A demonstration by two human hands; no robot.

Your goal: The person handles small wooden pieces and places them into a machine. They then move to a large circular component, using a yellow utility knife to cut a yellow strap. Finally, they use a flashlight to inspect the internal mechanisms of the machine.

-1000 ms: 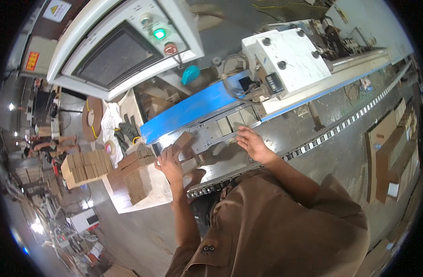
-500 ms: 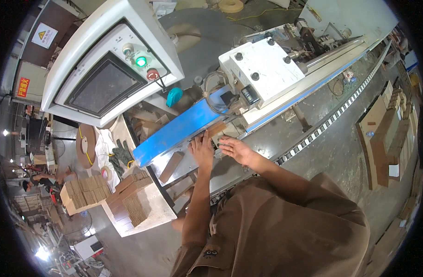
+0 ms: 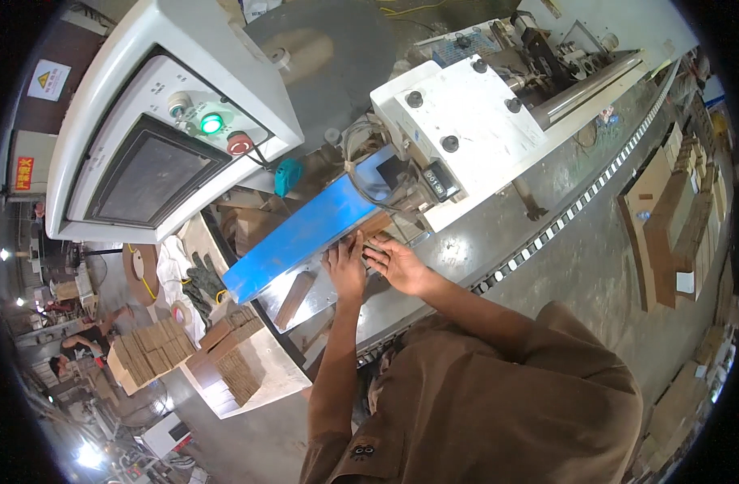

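Observation:
A small brown wooden strip (image 3: 375, 223) lies along the lower edge of the machine's blue guard (image 3: 309, 230). My left hand (image 3: 345, 268) is at its near end, with the fingertips closed on it. Close beside, my right hand (image 3: 398, 266) has its fingers half bent and apart, pointing at the left fingers; I see nothing held in it. Part of the strip is hidden behind my fingers and under the guard. A second wooden strip (image 3: 294, 298) rests on the shiny metal bed (image 3: 277, 284), left of my left hand.
A white control box (image 3: 87, 161) with a dark screen and lit green button stands at left. The white machine head (image 3: 474, 121) is at right. Stacked wooden pieces (image 3: 242, 379) lie on a board at lower left, near dark gloves (image 3: 200, 284). Boards (image 3: 668, 226) stand far right.
My right hand has moved left, close against my left hand. The view has shifted a little, so the control box sits lower and further left. The second strip still lies on the bed.

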